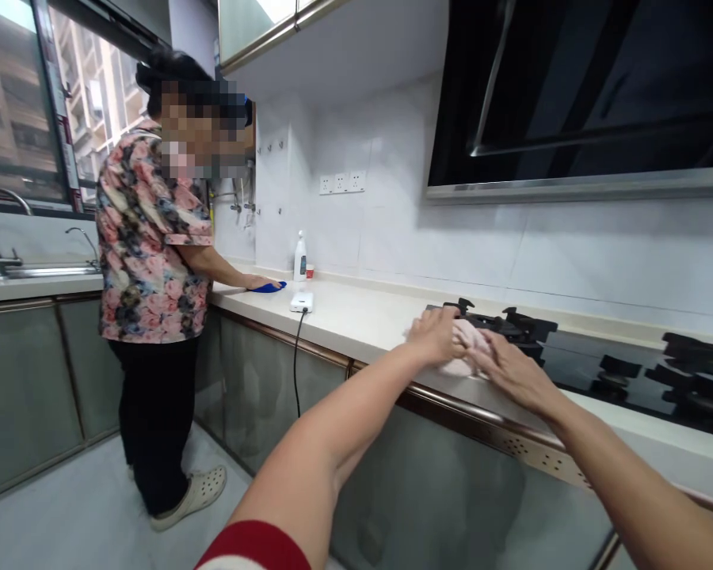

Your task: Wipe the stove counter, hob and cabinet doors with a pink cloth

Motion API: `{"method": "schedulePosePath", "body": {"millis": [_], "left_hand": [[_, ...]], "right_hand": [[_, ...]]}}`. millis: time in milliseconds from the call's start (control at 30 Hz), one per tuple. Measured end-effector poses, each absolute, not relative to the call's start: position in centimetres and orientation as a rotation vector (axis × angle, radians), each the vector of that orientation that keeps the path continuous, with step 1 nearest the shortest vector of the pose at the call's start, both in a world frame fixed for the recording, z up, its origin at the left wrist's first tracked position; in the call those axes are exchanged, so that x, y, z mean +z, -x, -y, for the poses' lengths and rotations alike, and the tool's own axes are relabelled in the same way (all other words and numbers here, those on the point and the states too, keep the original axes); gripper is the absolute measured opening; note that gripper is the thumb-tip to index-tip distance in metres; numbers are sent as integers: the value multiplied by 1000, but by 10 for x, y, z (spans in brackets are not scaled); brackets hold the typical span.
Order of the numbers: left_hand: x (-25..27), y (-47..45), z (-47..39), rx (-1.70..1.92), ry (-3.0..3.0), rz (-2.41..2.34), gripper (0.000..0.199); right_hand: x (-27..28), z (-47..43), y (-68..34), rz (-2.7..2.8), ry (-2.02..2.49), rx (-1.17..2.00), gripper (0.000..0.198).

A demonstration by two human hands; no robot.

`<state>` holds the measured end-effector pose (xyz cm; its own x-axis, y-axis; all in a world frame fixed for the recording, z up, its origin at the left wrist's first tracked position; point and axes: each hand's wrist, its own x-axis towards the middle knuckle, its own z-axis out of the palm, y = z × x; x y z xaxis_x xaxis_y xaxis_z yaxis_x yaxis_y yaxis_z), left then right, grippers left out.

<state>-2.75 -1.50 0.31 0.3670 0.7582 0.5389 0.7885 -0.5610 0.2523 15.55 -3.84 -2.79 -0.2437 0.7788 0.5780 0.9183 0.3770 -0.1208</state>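
A pale pink cloth [460,366] lies bunched on the counter at the left end of the black gas stove [576,360]. My left hand [436,336] has its fingers closed on the cloth's left side. From the right, my right hand [514,368] grips the same cloth, close to the front edge of the stove. Both hands are low over the cream countertop [362,317]; parts of the cloth are hidden beneath the fingers.
Left, another person [154,237] presses a blue cloth [267,287] on the counter. A white device [302,302] with a black cable [297,364], a white spray bottle [300,257] and a small red cup [310,271] stand between us. A range hood [570,103] hangs above the stove.
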Motion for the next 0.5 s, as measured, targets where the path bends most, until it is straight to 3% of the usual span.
{"method": "schedulePosePath", "body": {"millis": [133, 267, 367, 500], "left_hand": [[2, 86, 0, -982, 2473, 1680, 78], [-9, 124, -20, -1577, 2493, 1766, 51], [-16, 131, -35, -1895, 2326, 1779, 51], [-19, 129, -43, -1984, 2150, 1848, 48]], "right_hand": [[-27, 23, -130, 2186, 1600, -353, 66], [-16, 12, -88, 2048, 1741, -204, 76], [-11, 2, -54, 1915, 1676, -152, 82], [-12, -6, -29, 2084, 1512, -203, 59]]}}
